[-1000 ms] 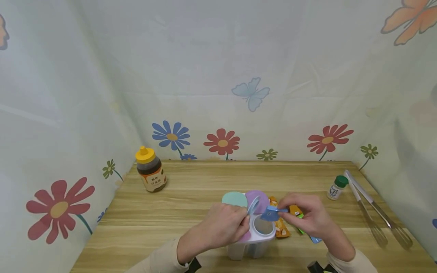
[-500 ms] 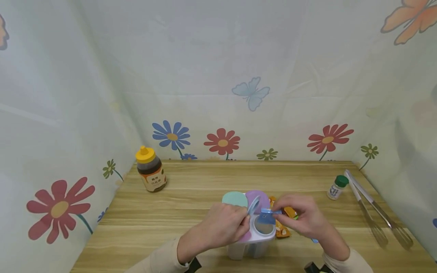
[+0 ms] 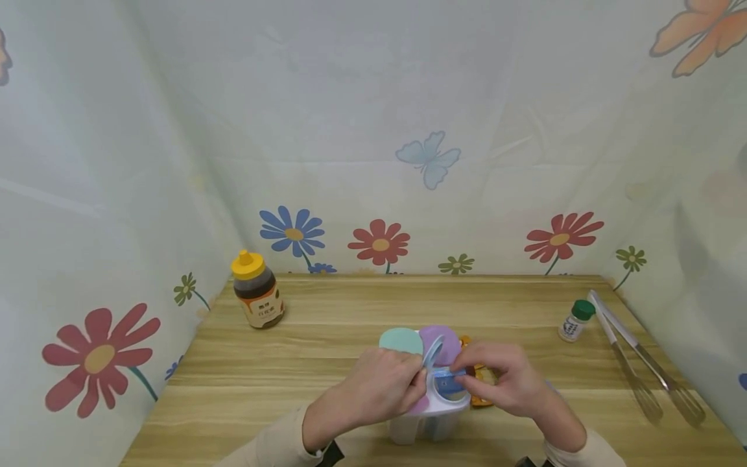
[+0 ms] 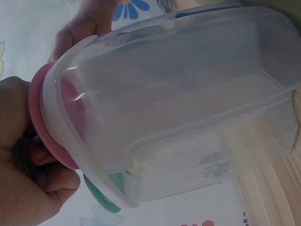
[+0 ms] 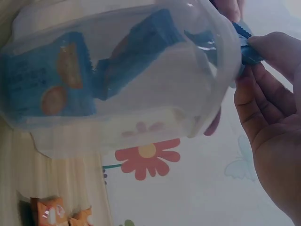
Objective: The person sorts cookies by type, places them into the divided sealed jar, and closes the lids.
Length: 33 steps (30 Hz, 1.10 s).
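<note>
A clear plastic container with a white top stands at the table's front, one round opening uncovered. My left hand pinches its light-blue flip lid, tilted up. Teal and purple lids lie closed behind; a pink lid shows in the left wrist view. My right hand pinches a blue snack packet by its top edge, its lower part in the opening. Through the wall, the right wrist view shows blue packets with pictures of round biscuits inside the container.
Orange packets lie right of the container, partly behind my right hand. A honey bottle with a yellow cap stands at the back left. A green-capped shaker and metal tongs are at the right. Patterned cloth surrounds the table.
My right hand has moved left and slightly down, bringing the blue packet from beside the opening into it. My left hand stays put, holding the lid up.
</note>
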Available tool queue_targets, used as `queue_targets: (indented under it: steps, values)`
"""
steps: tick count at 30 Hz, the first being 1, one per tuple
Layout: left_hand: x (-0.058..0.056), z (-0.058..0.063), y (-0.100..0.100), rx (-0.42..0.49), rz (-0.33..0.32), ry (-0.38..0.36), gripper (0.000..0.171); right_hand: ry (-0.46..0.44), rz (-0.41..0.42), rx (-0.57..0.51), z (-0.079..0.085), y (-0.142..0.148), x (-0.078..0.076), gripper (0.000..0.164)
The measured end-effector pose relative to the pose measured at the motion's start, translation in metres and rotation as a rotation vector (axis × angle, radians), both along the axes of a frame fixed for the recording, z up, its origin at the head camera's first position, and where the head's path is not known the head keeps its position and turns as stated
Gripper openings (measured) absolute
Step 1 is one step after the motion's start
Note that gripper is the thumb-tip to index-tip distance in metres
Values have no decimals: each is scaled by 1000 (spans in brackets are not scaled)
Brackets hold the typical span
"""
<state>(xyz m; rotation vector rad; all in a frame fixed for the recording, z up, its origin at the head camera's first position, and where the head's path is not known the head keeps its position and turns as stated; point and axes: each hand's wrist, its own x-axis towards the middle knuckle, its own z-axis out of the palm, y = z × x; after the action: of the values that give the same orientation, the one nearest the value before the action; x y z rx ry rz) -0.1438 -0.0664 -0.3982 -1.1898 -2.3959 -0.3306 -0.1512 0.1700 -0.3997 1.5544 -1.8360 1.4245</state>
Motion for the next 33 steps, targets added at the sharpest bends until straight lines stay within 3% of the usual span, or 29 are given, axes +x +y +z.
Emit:
queue_targets:
  steps: [8, 26, 33]
  values:
    - [-1, 1, 0, -15, -6, -3, 31, -10, -34, 56, -24, 8, -11, 40]
    - [0, 1, 0, -4, -3, 37, 30, 90, -85, 92, -25, 12, -13, 39]
    - [0, -1, 0, -11, -2, 33, 30, 186, -119, 128, -26, 13, -12, 28]
